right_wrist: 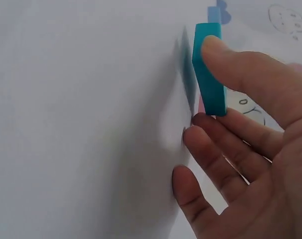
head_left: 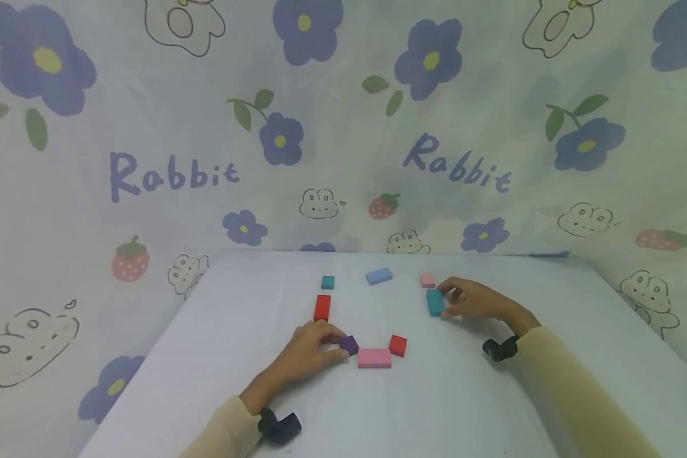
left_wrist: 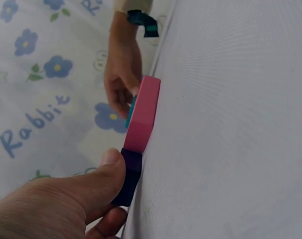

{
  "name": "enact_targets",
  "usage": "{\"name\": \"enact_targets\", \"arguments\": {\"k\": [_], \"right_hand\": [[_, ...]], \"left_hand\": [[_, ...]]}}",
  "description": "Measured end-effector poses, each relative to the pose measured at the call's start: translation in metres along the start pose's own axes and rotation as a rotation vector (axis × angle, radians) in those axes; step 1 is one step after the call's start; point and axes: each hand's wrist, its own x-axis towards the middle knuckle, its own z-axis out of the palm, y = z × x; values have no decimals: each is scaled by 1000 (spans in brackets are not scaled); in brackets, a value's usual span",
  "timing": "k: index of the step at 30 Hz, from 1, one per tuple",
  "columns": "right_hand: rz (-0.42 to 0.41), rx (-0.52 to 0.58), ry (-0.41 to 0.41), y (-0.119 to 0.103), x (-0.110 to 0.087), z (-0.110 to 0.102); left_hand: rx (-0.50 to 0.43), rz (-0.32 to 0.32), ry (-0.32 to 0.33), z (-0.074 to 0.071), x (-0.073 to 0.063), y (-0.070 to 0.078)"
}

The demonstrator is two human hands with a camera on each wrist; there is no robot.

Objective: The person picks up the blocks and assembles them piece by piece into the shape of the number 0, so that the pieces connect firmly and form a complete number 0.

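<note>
My left hand [head_left: 309, 348] pinches a small dark purple block [head_left: 349, 345] between thumb and fingers, at the left end of a long pink block [head_left: 374, 358]. In the left wrist view the purple block [left_wrist: 130, 177] appears to meet the pink one's end. A red cube [head_left: 397, 345] sits by the pink block's right back corner. Farther back on the right, my right hand [head_left: 481, 301] pinches a long teal block [head_left: 434, 303] from its right side, thumb nearest me. The right wrist view shows a shadow beside this teal block [right_wrist: 209, 69]. Just behind it lies a light pink cube [head_left: 427, 280].
On the left stands a long red block [head_left: 322, 308], with a small teal cube [head_left: 328, 282] behind it. A blue block [head_left: 379, 276] lies slightly angled at the back middle. The white table [head_left: 235, 305] ends at a patterned cloth backdrop [head_left: 343, 127].
</note>
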Motion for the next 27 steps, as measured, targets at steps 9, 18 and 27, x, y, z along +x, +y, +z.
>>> {"name": "enact_targets", "arguments": {"k": [9,18,27], "right_hand": [[-99,140,61,-22,-11,15],[-157,194,59,-44,-9,40],[-222,179,35,-53,-7,50]], "left_hand": [[5,-10,6,-1,1,3],[-16,-10,-2,2,-1,2],[-19,-7,5,-1,-2,3]]}}
